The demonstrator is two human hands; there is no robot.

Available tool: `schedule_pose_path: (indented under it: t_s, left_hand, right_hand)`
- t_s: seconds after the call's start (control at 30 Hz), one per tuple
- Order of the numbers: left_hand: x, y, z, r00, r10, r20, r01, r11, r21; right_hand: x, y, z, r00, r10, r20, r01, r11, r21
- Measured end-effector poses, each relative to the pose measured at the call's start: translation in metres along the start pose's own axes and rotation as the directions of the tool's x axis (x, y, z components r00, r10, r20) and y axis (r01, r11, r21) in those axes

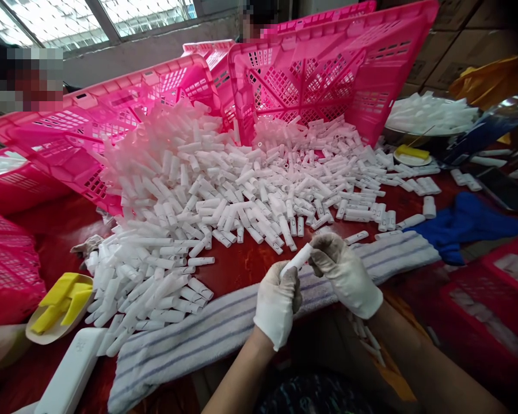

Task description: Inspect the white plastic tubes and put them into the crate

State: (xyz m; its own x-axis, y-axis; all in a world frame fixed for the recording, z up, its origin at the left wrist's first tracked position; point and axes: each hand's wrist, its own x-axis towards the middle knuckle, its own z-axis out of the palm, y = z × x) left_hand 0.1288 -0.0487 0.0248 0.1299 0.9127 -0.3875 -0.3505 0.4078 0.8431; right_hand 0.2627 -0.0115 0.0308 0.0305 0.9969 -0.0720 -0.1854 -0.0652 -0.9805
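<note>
Both my hands wear white gloves with greyish fingers, and they meet above the striped towel (237, 322) at the table's front edge. My left hand (278, 296) is closed around the lower part of a white plastic tube (297, 260), which tilts up to the right. At its upper end, my right hand (339, 267) has its fingers pinched together on or beside the tube; the fingertips' exact contact is hidden. Behind them spreads a large heap of similar white tubes (224, 178), several with dark marks. A smaller pile of tubes (155, 282) lies to the left.
Pink mesh baskets (302, 69) stand tipped behind the heap. At left are a dish with yellow pieces (64, 302) and a long white case (71, 371). A blue cloth (461, 224) and a dark phone (507, 187) lie right. Two people are beyond the baskets.
</note>
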Motion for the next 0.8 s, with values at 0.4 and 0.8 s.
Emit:
schedule_pose_path:
  t_s: [0.4, 0.8]
  left_hand:
    - [0.001, -0.012, -0.004, 0.88, 0.471, -0.054, -0.332, 0.692, 0.641]
    - [0.068, 0.044, -0.035, 0.777, 0.306, 0.55, -0.429, -0.382, 0.818]
  right_hand:
    - [0.003, -0.012, 0.01, 0.996, 0.06, 0.066, -0.049, 0.986, -0.16]
    - [-0.013, -0.013, -0.135, 0.993, -0.013, -0.116, -0.102, 0.383, -0.918]
